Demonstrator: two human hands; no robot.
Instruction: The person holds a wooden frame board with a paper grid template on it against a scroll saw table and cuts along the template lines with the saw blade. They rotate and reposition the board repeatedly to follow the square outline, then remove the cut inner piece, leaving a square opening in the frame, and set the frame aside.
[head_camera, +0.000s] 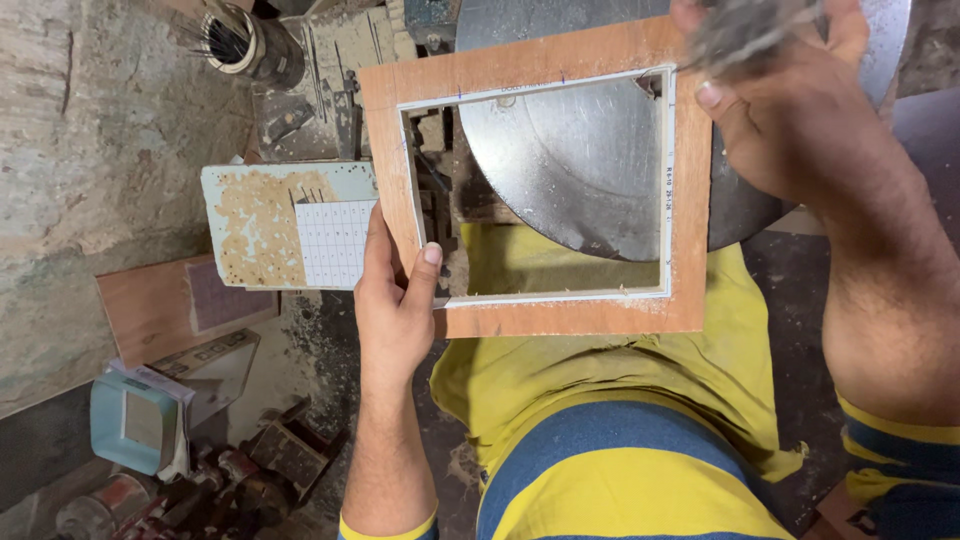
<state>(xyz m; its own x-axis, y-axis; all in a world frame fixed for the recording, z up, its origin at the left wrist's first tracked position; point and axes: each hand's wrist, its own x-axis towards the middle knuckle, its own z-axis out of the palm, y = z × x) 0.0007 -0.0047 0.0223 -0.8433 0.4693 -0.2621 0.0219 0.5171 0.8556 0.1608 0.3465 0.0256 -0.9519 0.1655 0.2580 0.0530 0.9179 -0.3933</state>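
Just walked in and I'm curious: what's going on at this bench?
A person holds a rectangular wooden frame up over a round metal disc. The left hand grips the frame's lower left corner. The right hand is at the upper right corner with something grey and blurred. Sawdust clings to the frame's inner edge.

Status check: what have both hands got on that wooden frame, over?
Left hand grips the wooden frame at its left rail, thumb on the inner edge. Right hand at the top right corner, holding something blurred. Round metal disc shows behind the opening.
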